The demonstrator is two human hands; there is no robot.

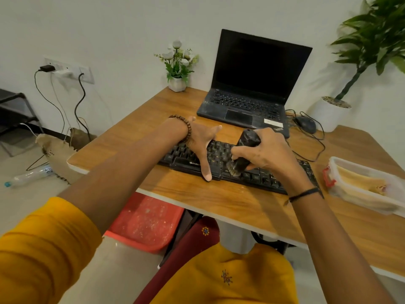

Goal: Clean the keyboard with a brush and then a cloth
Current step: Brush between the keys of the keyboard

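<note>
A black keyboard (265,178) lies across the wooden desk (197,194) in front of me. My left hand (200,141) lies spread on its left half, thumb at the front edge and fingers over the back edge. My right hand (265,150) grips a dark-handled brush (245,150) held upright, its pale bristles down on the keys near the keyboard's middle. A yellow cloth (359,183) lies in a clear plastic box (341,163) at the right of the desk.
An open black laptop (252,84) stands behind the keyboard, with a black mouse (305,125) and cables to its right. A small flower pot (177,83) sits at the desk's back. A red bin (144,222) is under the desk, and a large potted plant (328,113) stands at the right.
</note>
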